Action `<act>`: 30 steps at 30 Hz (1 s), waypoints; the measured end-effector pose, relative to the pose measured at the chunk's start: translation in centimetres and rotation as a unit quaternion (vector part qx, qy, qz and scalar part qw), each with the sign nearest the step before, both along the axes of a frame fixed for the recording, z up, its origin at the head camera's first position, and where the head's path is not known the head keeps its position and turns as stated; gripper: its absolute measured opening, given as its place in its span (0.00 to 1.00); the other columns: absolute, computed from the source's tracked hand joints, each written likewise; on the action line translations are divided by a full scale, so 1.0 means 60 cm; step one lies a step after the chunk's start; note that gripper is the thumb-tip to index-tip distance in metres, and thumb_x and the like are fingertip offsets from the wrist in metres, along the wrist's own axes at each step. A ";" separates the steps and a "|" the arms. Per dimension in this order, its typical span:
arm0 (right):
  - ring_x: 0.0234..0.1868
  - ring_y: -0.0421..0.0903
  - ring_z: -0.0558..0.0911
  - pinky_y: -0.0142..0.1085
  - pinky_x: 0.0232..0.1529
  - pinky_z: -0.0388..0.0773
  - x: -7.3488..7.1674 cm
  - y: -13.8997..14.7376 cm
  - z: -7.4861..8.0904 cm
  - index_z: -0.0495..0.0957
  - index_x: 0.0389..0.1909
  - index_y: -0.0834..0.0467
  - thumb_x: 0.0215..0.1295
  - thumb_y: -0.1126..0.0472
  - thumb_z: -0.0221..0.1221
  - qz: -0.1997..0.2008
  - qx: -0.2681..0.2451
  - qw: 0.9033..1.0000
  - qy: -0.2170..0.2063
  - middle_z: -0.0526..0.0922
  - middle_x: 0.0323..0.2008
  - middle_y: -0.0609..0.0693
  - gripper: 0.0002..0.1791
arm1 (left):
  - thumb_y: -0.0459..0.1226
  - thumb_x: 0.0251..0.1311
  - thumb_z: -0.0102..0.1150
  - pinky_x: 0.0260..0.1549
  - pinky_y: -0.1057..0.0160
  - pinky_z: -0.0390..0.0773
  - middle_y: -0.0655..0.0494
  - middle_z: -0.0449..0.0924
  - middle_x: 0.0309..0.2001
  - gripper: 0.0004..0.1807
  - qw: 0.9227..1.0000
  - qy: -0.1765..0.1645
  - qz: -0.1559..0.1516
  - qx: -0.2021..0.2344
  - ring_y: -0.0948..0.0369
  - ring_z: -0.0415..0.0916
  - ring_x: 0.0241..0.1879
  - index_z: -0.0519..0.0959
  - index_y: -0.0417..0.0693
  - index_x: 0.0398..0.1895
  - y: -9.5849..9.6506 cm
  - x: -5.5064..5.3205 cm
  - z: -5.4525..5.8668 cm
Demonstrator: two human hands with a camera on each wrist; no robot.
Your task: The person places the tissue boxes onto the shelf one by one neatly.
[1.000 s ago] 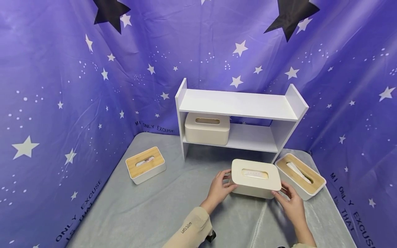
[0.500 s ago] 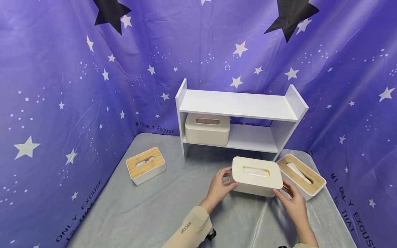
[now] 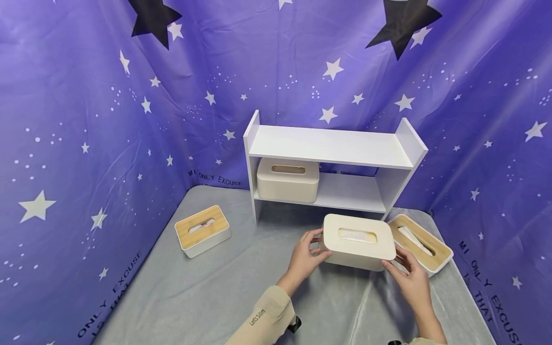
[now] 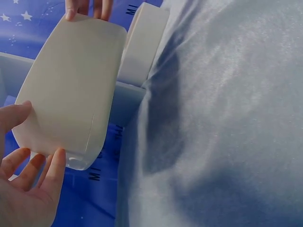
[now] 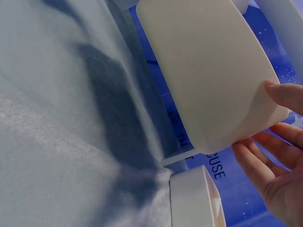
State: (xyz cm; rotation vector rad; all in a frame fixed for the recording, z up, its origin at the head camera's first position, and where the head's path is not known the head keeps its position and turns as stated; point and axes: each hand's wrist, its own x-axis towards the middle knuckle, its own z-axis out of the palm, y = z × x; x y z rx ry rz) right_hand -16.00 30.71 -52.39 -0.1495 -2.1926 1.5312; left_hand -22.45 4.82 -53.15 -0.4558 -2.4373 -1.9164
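Between my two hands is a cream tissue box (image 3: 358,261) with rounded corners and an oval slot in its lid, tissue showing inside. My left hand (image 3: 304,256) grips its left end, thumb on the near side and fingers round the end. At the opposite end my right hand (image 3: 409,278) holds it the same way. Both wrist views show the box raised above the cloth, its shadow lying below. A matching cream tissue box (image 3: 288,187) stands at the left of the white shelf's (image 3: 353,191) lower board.
A wood-lidded white tissue box (image 3: 204,242) sits on the grey cloth (image 3: 207,297) at left. Another wood-lidded tissue box (image 3: 431,254) stands at right, partly behind the held box. A purple star curtain (image 3: 284,57) hangs behind and at both sides.
The held tissue box has risen slightly, moving away from me and a little to the right, with both hands still on it. It now overlaps more of the right wood-lidded box.
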 end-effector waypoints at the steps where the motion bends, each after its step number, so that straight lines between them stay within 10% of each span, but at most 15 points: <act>1: 0.44 0.17 0.76 0.12 0.42 0.78 0.000 0.000 0.002 0.70 0.60 0.77 0.57 0.78 0.65 -0.001 -0.002 1.000 0.000 0.74 0.46 0.19 0.28 | 0.34 0.57 0.71 0.50 0.72 0.83 0.49 0.73 0.63 0.33 1.000 0.003 0.000 0.000 0.50 0.76 0.61 0.72 0.49 0.67 0.000 0.000 0.002; 30: 0.46 0.19 0.77 0.13 0.43 0.79 -0.006 -0.006 0.045 0.73 0.61 0.71 0.56 0.77 0.66 -0.018 0.020 0.999 0.017 0.76 0.48 0.23 0.30 | 0.36 0.57 0.71 0.52 0.74 0.81 0.53 0.73 0.64 0.34 0.999 0.033 0.001 -0.004 0.54 0.76 0.62 0.71 0.53 0.68 -0.006 -0.004 0.042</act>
